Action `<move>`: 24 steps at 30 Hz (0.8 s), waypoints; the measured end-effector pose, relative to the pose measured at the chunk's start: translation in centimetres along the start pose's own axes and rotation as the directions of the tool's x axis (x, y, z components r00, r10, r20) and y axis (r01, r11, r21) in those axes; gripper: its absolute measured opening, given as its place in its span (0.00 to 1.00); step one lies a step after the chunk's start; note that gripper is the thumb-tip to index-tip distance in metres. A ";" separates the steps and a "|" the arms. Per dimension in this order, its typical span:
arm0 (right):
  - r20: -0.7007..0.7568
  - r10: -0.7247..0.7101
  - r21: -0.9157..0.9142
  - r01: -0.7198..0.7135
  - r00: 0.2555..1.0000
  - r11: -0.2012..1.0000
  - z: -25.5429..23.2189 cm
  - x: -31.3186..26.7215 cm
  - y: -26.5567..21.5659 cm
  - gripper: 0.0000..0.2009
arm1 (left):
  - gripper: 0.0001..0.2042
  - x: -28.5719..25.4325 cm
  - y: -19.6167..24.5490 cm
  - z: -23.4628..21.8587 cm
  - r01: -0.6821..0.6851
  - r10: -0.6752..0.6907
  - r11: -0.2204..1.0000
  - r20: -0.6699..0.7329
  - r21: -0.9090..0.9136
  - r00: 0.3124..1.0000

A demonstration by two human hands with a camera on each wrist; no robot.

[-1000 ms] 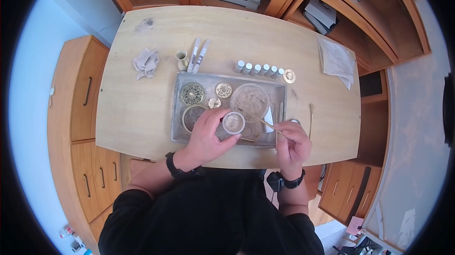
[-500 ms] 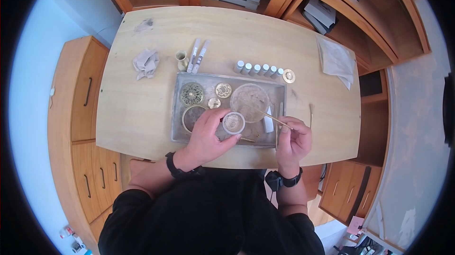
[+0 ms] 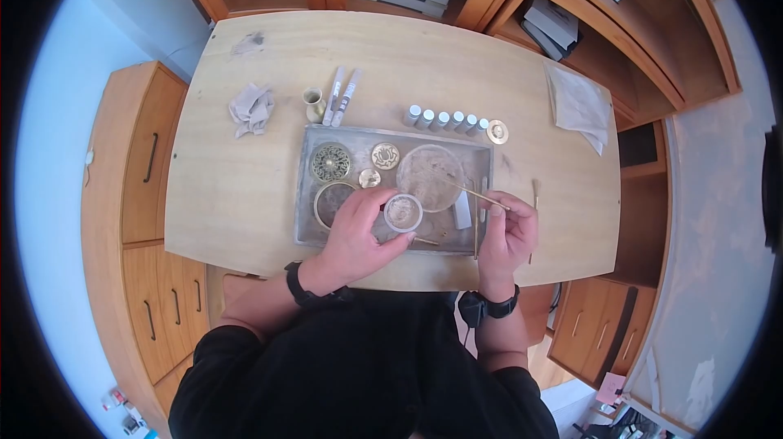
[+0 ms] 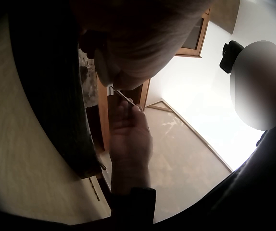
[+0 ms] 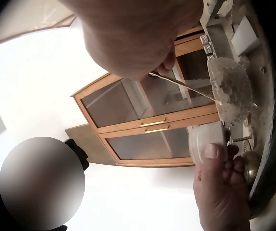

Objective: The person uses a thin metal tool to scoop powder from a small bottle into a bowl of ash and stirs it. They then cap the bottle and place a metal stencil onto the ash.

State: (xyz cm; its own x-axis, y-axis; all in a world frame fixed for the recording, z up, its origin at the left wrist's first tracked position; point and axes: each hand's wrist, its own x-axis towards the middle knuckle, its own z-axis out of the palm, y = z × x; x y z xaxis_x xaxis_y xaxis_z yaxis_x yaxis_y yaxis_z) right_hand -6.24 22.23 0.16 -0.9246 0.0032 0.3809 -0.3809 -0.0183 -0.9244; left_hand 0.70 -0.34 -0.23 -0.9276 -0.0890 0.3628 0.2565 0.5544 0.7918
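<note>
Head view: we have the left hand (image 3: 356,231) curled round a small cup (image 3: 403,230) of pale powder, thumb on the near side, cup held above the front of the grey tray (image 3: 307,237). Right hand (image 3: 510,237) pinches a thin brass-coloured tool (image 3: 485,198), shaft slanting up-left, far end over the big round bowl (image 3: 399,174); we can't tell if it touches the powder inside. Also in the tray we see an openwork disc (image 3: 330,162), a lotus-pattern disc (image 3: 385,156), a brass ring (image 3: 316,209) partly behind the left hand, and a white card (image 3: 462,209) just beside the bowl. Behind the tray: a row of capped vials (image 3: 443,119). Left wrist view: dark; we make out the right hand's pinch on the tool, cup edge-on by the left fingers. Right wrist view: we get the cup's side wall, left thumb laid on it, bowl just beyond.
</note>
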 end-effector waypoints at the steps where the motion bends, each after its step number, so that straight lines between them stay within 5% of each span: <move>1: 0.002 0.011 0.016 -0.011 1.000 1.000 0.0 -0.1 0.2 0.07 | 0.30 0.0 0.0 0.0 -0.002 0.002 1.000 -0.002 0.001 1.000; 6: -0.004 0.038 0.062 -0.038 0.999 0.997 0.2 -0.2 0.2 0.06 | 0.31 0.0 0.0 0.0 0.009 -0.009 1.000 0.005 -0.004 1.000; 15: -0.091 0.318 0.165 -0.301 0.944 0.939 -0.2 0.5 1.5 0.03 | 0.30 0.1 0.1 0.0 -0.004 0.004 1.000 -0.009 0.003 1.000; 24: -0.143 0.353 0.350 -0.286 0.925 0.892 -0.7 0.6 2.1 0.03 | 0.30 0.0 0.1 0.1 0.009 -0.009 1.000 -0.007 0.009 1.000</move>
State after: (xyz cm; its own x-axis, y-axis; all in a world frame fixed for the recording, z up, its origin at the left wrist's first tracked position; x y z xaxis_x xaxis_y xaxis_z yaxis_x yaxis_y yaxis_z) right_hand -7.58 22.93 -1.54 -0.9900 0.1395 0.0233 -0.0735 -0.3669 -0.9274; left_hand 0.73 -0.23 -0.24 -0.9279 -0.0996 0.3594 0.2461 0.5607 0.7906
